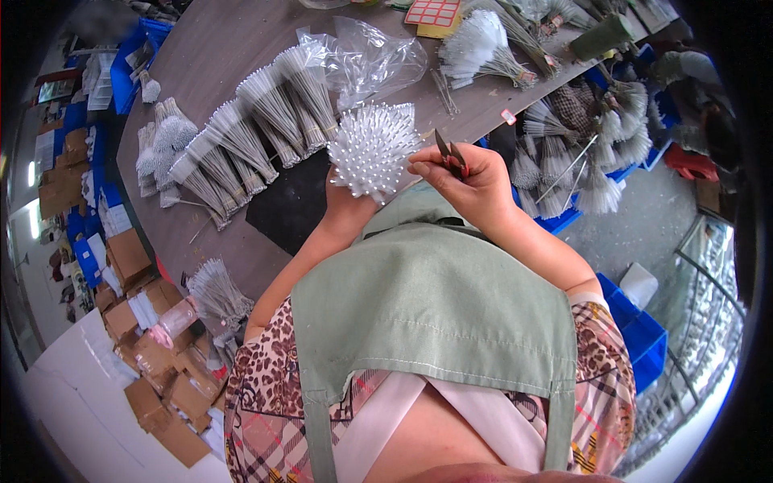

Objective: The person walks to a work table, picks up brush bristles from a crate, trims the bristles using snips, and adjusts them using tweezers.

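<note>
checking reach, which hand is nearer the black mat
Left. The left hand, holding the bristle bundle, is at the right side of the black mat; the right hand, holding snips, is farther right.

My grey table (233, 40) | left of the plastic bag (382, 60): white-tipped bundles (266, 105) in a row | nearer me than it: black mat (278, 209) | right of it: label sheet (435, 12), fanned white bundle (475, 48)
</note>
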`<action>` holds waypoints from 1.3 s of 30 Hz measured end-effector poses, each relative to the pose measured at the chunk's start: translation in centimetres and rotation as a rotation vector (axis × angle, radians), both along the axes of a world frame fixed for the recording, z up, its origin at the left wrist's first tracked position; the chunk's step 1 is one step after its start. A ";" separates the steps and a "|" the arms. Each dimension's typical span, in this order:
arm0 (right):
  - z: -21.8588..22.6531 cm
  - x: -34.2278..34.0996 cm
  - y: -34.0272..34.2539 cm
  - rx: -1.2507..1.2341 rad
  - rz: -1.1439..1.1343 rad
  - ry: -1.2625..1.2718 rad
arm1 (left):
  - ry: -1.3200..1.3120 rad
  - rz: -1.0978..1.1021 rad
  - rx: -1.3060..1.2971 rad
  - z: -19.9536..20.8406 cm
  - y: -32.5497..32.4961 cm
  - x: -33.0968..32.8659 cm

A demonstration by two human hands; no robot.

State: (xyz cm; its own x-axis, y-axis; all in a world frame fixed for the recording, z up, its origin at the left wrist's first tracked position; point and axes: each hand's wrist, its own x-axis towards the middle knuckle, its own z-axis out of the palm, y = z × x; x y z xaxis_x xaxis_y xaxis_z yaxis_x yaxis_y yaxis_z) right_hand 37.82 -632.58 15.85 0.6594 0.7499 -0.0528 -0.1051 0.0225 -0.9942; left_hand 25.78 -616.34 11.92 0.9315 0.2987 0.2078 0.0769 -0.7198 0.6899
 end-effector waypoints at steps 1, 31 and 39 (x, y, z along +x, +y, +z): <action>-0.2 -0.1 -0.1 0.004 -0.061 -0.070 | -0.002 -0.005 0.001 -0.1 -0.1 0.1; -0.4 -1.0 -1.1 -0.017 -0.234 -0.050 | 0.032 0.214 0.014 2.4 -3.4 0.7; -0.5 -1.7 -0.9 0.082 -0.348 0.096 | -0.254 0.163 0.048 1.8 -2.2 1.0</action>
